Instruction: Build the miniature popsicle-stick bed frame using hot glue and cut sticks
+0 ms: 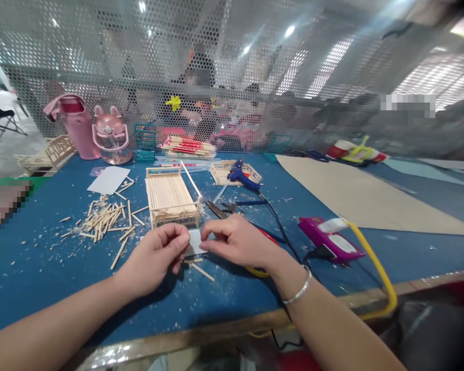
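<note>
My left hand [154, 260] is closed in a pinch near the table's front; what its fingertips hold, if anything, is too small to make out. Facing it, my right hand [242, 242] has its thumb and forefinger curled close together, and I cannot make out anything between them. A small white card [195, 242] shows between the two hands; whether either grips it I cannot tell. Just beyond stands a little bed-shaped frame of wooden sticks [168, 193]. Diagonal cutting pliers [217, 209] lie beyond my right hand. Loose stick pieces [203, 271] lie below the card.
Cut sticks [104, 219] and a white sheet [109, 180] lie at left. A blue glue gun [244, 179] rests on another stick frame at the back. A purple power strip [332, 241] with a yellow cable and brown cardboard [371, 201] occupy the right. Pink bottles [81, 129] stand back left.
</note>
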The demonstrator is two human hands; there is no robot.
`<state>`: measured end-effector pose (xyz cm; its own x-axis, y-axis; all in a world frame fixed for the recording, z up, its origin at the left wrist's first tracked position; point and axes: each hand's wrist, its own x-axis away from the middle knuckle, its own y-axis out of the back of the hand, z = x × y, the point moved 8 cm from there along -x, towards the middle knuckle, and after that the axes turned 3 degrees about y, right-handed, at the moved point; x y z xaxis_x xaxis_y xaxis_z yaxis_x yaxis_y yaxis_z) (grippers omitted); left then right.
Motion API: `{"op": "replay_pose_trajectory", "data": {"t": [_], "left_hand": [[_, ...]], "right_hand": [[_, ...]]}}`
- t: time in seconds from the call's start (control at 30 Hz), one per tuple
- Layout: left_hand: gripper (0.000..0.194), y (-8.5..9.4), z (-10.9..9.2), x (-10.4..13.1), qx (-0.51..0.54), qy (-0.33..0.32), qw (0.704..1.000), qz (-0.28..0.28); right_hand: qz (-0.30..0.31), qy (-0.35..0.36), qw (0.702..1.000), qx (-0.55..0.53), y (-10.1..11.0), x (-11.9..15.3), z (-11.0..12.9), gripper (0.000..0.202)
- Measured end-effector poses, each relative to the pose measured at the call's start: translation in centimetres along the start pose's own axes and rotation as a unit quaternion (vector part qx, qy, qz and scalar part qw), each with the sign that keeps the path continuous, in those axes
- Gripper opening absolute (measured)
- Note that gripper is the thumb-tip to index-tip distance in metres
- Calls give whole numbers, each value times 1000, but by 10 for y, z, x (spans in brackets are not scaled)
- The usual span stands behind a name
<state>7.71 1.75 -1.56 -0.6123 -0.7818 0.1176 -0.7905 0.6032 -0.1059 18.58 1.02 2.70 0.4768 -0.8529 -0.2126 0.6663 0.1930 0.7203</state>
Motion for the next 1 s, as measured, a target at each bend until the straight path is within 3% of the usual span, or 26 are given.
{"op": "replay_pose_trajectory", "data": {"t": [0.07, 0.17, 0.27, 0.4, 0.63, 0.9, 1.0], "left_hand": [[38, 0, 0, 0, 6, 3, 1000, 3], [37, 1, -1, 1, -20, -1, 1000, 4], [32, 1, -3, 4, -65, -19, 998, 7], [25, -3, -1, 7, -75, -17, 997, 25], [19, -5, -6, 8, -61, -25, 997, 39], [20, -4, -6, 9, -62, -37, 997, 33], [22, -6, -7, 10, -74, -32, 996, 43]], "right_hand": [[-2, 46, 995, 91, 2, 1, 8, 17], [-49, 82, 989, 117, 5, 2, 15, 13], [-102, 75, 983, 134, 12, 1, 13, 21], [-148, 61, 980, 119, 23, 1, 14, 10], [-80, 123, 986, 73, 6, 7, 46, 9], [-56, 150, 986, 55, 1, 10, 52, 13], [-74, 149, 984, 64, 7, 11, 50, 16]]}}
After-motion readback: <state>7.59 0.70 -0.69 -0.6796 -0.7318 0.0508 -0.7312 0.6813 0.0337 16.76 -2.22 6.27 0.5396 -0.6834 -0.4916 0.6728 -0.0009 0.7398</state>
